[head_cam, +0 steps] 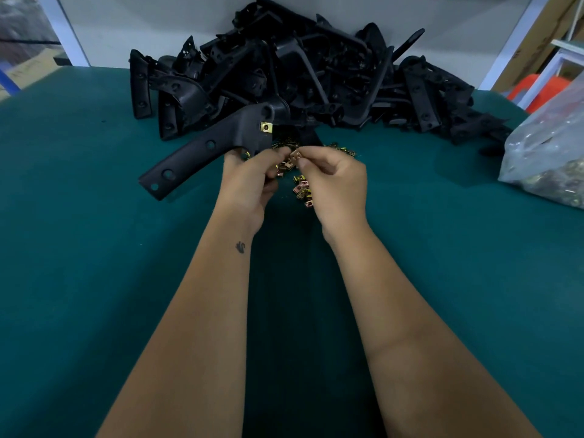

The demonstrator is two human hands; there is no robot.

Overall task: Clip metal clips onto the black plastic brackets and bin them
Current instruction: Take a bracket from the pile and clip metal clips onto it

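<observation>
Bare forearms; small wrist tattoo (240, 247)

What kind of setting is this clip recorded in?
Probably a factory assembly bench: a green work table bearing a heap of black plastic brackets, loose metal clips, and a clear bag of more clips.

The left hand (249, 178) holds a black bracket (205, 147) with one clip (266, 126) on it. The right hand (331, 181) pinches a clip (295, 156) above loose clips (303, 189). Bracket pile (300, 74) at 12 o'clock on the desk (79, 216).
</observation>
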